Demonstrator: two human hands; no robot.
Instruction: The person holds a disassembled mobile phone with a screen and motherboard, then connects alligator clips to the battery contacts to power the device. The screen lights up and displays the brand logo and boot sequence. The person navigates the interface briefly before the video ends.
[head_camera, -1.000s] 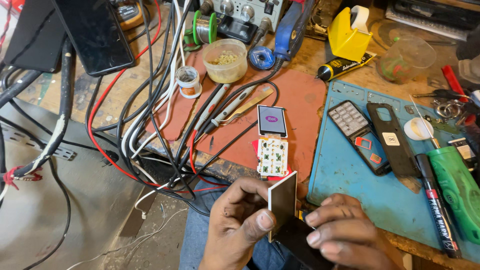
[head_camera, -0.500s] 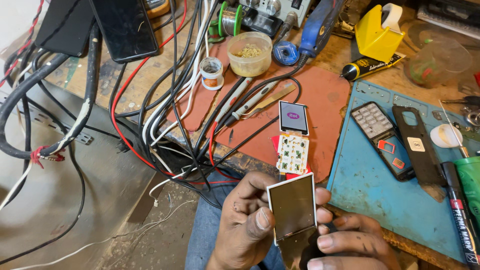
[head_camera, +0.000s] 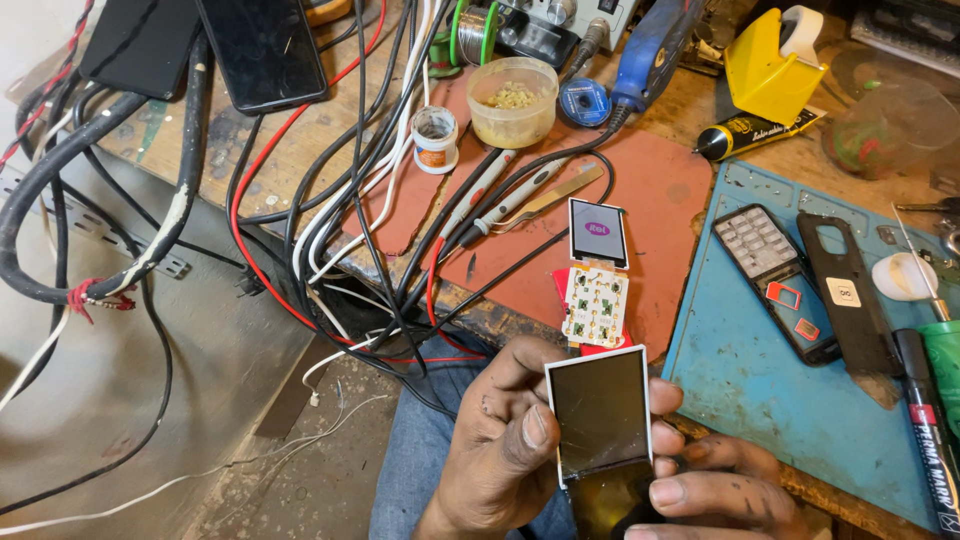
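Both my hands hold a small rectangular phone display panel (head_camera: 600, 412) with a white frame and a dark reflective face, low in the view over my lap. My left hand (head_camera: 495, 440) grips its left edge with the thumb on the front. My right hand (head_camera: 715, 480) pinches its right edge and the lower ribbon end. Just beyond, on a red-brown mat (head_camera: 660, 210), lies a phone circuit board (head_camera: 595, 303) with a lit small screen (head_camera: 597, 232) attached.
A blue work mat (head_camera: 760, 400) at right carries a keypad phone front (head_camera: 770, 275), a black back cover (head_camera: 845, 290) and a marker (head_camera: 925, 430). Tangled cables (head_camera: 330, 220) hang off the bench's left edge. A plastic cup (head_camera: 512, 100), a small jar (head_camera: 435, 138) and a yellow tape dispenser (head_camera: 770, 65) stand behind.
The display panel has turned from edge-on to face me and sits flatter between both hands. The view has shifted so the bench appears higher and further right.
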